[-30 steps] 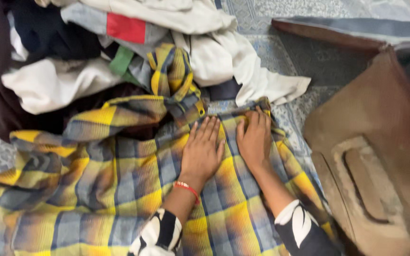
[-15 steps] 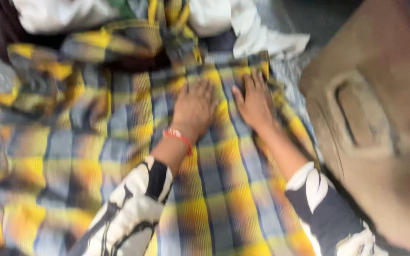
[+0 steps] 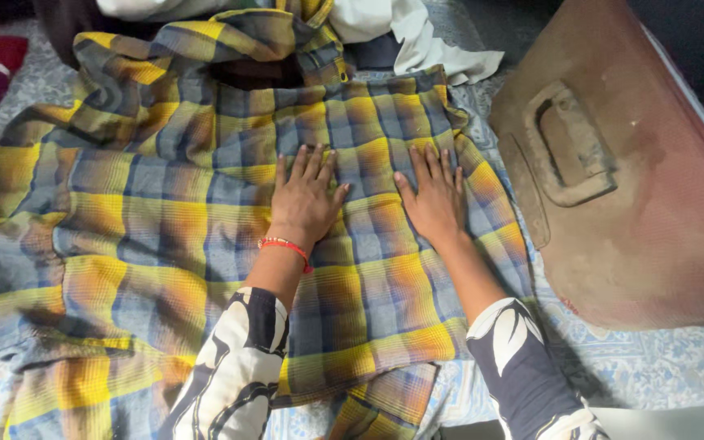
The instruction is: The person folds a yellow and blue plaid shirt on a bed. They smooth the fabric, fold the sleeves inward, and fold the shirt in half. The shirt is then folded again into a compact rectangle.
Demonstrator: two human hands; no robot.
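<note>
The left hand (image 3: pixel 305 195) lies flat, palm down, on the yellow and grey checked shirt (image 3: pixel 165 220), its fingers extended and only slightly fanned, the thumb angled out toward the right; it grips nothing and simply presses the cloth; a red thread bracelet (image 3: pixel 285 245) circles its wrist, and a black and white patterned sleeve (image 3: pixel 234 371) covers the forearm below; the right hand (image 3: pixel 432 198) rests just beside it, also flat and palm down on the same shirt, fingers spread a little and pointing away from the person, with no fold pinched between them; the two hands are near each other but apart, a strip of checked fabric showing between the thumbs; the shirt is spread over a pale patterned floor covering (image 3: pixel 662 367), its collar end at the top of the view beside a heap of other clothes (image 3: pixel 401 33), its lower hem bunched near the sleeves; a worn brown metal trunk (image 3: pixel 637 195) with a handle stands just to the right of the shirt, its edge next to the cloth.
</note>
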